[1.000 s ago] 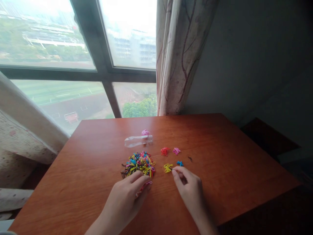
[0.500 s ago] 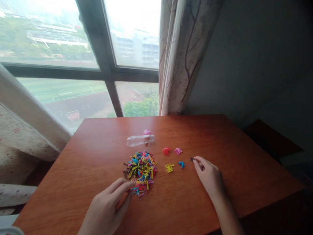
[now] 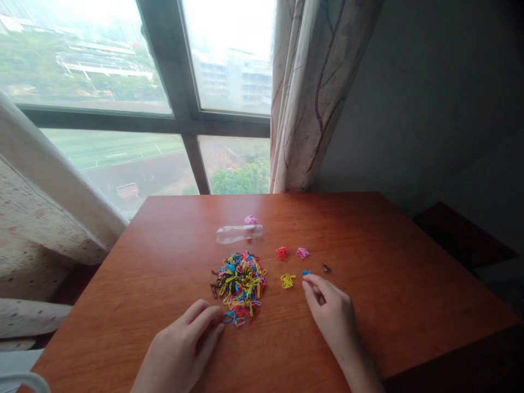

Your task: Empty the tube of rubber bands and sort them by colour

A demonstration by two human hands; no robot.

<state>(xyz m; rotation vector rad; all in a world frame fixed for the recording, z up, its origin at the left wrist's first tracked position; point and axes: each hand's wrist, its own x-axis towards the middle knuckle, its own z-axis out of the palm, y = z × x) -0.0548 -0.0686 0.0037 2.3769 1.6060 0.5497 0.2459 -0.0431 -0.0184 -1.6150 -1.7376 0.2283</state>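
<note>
At the lower left edge of a mixed heap of small coloured rubber bands (image 3: pixel 241 281) rests my left hand (image 3: pixel 184 341). Its fingers are bent, thumb and forefinger slightly apart, beside a blue band (image 3: pixel 229 317); I see nothing held. My right hand (image 3: pixel 333 308) is at the small blue pile (image 3: pixel 306 272), its fingertips partly covering it. Thumb and forefinger are close together but look parted, with no band visible between them. Small sorted piles lie around: red (image 3: pixel 283 252), pink (image 3: pixel 302 252), yellow (image 3: pixel 287 280) and black (image 3: pixel 326 268).
A clear plastic bottle-shaped container (image 3: pixel 237 234) lies on its side behind the heap, with a pink piece (image 3: pixel 250 220) beside it. The brown wooden table (image 3: pixel 409 284) meets a window and curtain (image 3: pixel 303 98) at its far edge. A white curved object (image 3: pixel 28 381) shows at lower left.
My right hand has let go of the black band, which now lies on the table, and moved left to the blue pile. My left hand has drawn back slightly from the heap.
</note>
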